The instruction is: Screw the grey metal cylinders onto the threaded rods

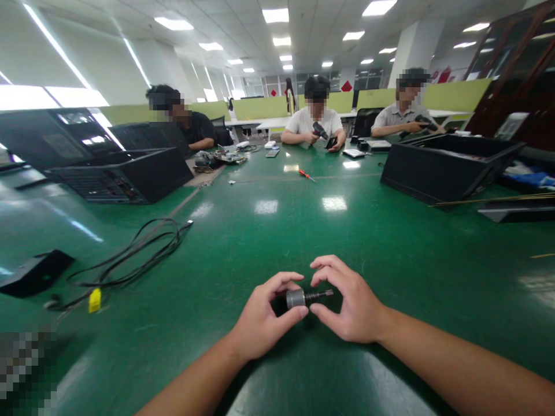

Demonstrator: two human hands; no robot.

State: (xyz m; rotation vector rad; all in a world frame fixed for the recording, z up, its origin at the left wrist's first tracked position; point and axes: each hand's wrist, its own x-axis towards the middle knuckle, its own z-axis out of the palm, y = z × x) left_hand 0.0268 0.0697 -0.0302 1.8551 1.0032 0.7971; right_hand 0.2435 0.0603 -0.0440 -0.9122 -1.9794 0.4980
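Between my two hands is a small motor-like part [296,298] with a grey metal cylinder for a body. A dark, ribbed shaft with a thin, toothed-looking tip points from it to the right. My left hand [266,315] grips the cylinder, thumb at the front and fingers behind. Around the shaft, my right hand [353,300] curves with thumb and fingers spread apart, and it does not appear to touch the part. Both hands are low over the green tabletop [243,248], near its front.
A black cable [151,260] with a yellow tag [95,300] and a black box-shaped piece [37,273] lie at left. Open black computer cases [160,176] [427,170] stand on both sides. Farther back is a red screwdriver [306,174]. Three people sit opposite, two holding power drills [319,130].
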